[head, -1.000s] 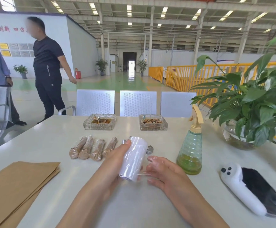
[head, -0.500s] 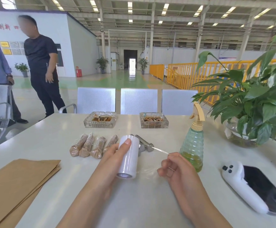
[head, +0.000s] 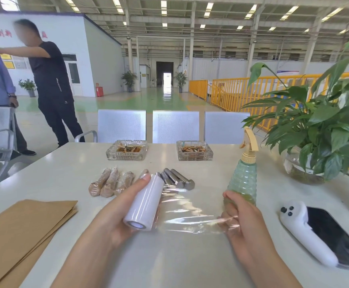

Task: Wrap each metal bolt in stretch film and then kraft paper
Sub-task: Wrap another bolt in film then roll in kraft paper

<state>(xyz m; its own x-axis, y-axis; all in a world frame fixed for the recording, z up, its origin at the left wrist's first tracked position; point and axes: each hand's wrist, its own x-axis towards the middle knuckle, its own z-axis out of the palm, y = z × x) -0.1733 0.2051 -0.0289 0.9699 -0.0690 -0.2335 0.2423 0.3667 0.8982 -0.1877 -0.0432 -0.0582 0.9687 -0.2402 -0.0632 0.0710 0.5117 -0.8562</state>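
My left hand point(head: 115, 213) grips a white roll of stretch film point(head: 144, 202) above the table. A clear sheet of film point(head: 188, 213) stretches from the roll to my right hand point(head: 242, 219), which pinches its free edge. Behind the roll lie three bare metal bolts point(head: 177, 179) side by side. To their left lie several bolts wrapped in kraft paper and film point(head: 111, 182). A stack of kraft paper sheets point(head: 17, 231) lies at the near left of the table.
A green spray bottle point(head: 243, 179) stands just behind my right hand. Two glass ashtrays point(head: 126, 152) sit further back, a potted plant point(head: 323, 142) at the right, a white controller and phone point(head: 319, 231) near right. Two people stand at the far left.
My right hand has drawn the film out from the roll to the right, so a wide sheet now spans between my hands. The bare bolts have come into view behind the roll.
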